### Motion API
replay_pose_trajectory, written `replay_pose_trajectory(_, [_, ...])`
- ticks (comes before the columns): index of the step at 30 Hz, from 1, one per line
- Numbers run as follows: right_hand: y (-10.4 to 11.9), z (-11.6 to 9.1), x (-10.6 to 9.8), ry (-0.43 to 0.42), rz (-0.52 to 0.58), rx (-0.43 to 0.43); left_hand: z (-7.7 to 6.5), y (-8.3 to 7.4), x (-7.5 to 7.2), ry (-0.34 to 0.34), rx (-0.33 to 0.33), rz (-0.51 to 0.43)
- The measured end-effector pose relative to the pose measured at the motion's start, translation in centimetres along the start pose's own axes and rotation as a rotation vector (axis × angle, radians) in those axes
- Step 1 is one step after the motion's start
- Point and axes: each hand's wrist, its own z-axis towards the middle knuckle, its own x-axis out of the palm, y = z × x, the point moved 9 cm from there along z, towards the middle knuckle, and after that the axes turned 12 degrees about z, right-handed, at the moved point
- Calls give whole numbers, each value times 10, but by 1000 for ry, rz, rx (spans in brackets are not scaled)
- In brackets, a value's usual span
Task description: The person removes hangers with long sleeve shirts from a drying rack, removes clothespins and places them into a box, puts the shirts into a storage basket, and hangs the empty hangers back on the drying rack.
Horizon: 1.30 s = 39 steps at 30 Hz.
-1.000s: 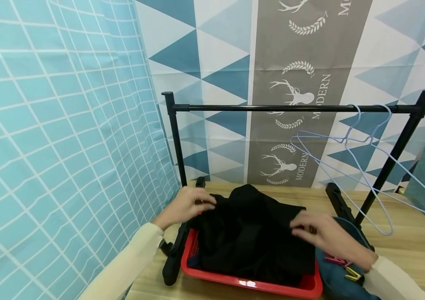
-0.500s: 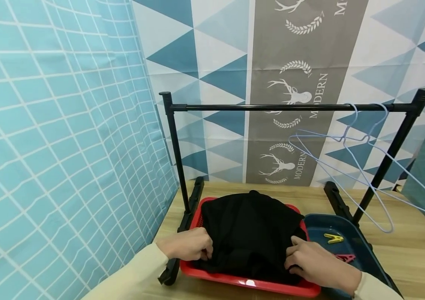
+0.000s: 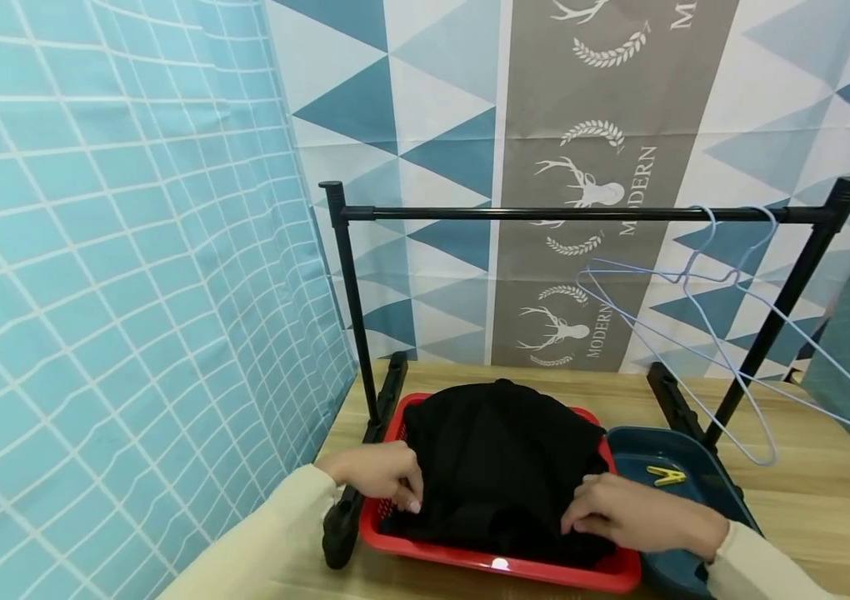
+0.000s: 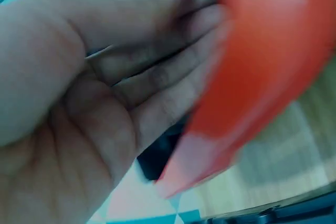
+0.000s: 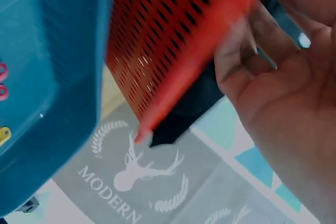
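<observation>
A black cloth garment (image 3: 500, 458) lies heaped in a red perforated basket (image 3: 500, 565). My left hand (image 3: 380, 477) is at the garment's left front, its fingers loosely bent. In the left wrist view the fingertips (image 4: 207, 22) are right at the red rim, with dark cloth behind them. At the garment's right front, my right hand (image 3: 612, 512) has bent fingers against the black cloth. The right wrist view shows those fingers (image 5: 231, 51) just inside the basket rim, partly hidden by it; I cannot tell whether they pinch the cloth.
A dark blue tray (image 3: 638, 442) stands right of the basket, holding a yellow clothespin (image 3: 667, 476) and a pink clothespin (image 5: 2, 80). A black rack (image 3: 515, 214) spans behind, with two blue hangers (image 3: 695, 279) at its right end. A blue gridded sheet (image 3: 95, 292) hangs at left.
Both hands came down and toward me, and the raised black garment settled into the basket. In the last half second the right hand shifted slightly left, its forearm now covering the pink clothespin.
</observation>
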Motion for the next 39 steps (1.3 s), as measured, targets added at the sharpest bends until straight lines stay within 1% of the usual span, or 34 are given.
replay_pose_trajectory(1, [1,-1,-8,-29,26,0,-2,5,-7,-26,-10,-47])
replay_pose_trajectory(2, [3,-2,-18,-69,29,-1,-4,10,-15,-60,-31,-101])
replay_pose_trajectory(4, [1,-2,-39,-164,24,25,-8,26,-33,-162,-93,-197])
replay_pose_trajectory(5, [-2,-1,-49,-215,16,55,-9,35,-42,-221,-135,-223])
replay_pose_trajectory(7, [-13,2,-66,-311,-5,147,-11,54,-56,-335,-224,-225])
replay_pose_trajectory(8, [-20,4,-73,-354,-18,196,-11,62,-62,-385,-269,-204])
replay_pose_trajectory(10, [-36,10,-83,-415,-39,295,-7,79,-70,-451,-357,-151])
replay_pose_trajectory(12, [-53,17,-88,-443,-68,383,0,93,-73,-473,-441,-52])
replay_pose_trajectory(13, [-61,20,-89,-450,-88,416,4,99,-72,-463,-483,-4])
replay_pose_trajectory(15, [-76,27,-91,-449,-115,459,12,110,-68,-422,-552,70])
replay_pose_trajectory(17, [-90,33,-91,-431,-142,486,19,118,-64,-377,-587,134])
replay_pose_trajectory(19, [-99,37,-90,-414,-174,490,24,122,-60,-348,-593,162])
replay_pose_trajectory(22, [-108,42,-91,-416,-190,485,29,125,-61,-355,-566,200])
replay_pose_trajectory(24, [-110,44,-94,-444,-200,467,30,126,-63,-375,-553,224])
replay_pose_trajectory(28, [-110,45,-102,-517,-248,430,32,124,-68,-402,-533,237])
replay_pose_trajectory(31, [-108,45,-105,-555,-282,406,37,118,-67,-396,-471,226])
replay_pose_trajectory(34, [-107,44,-105,-578,-290,389,43,109,-65,-378,-368,204])
replay_pose_trajectory(36, [-107,43,-104,-586,-292,372,47,102,-64,-368,-303,173])
replay_pose_trajectory(37, [-107,43,-104,-588,-295,367,49,100,-63,-364,-284,150])
replay_pose_trajectory(39, [-107,42,-103,-596,-298,353,52,97,-59,-344,-271,92])
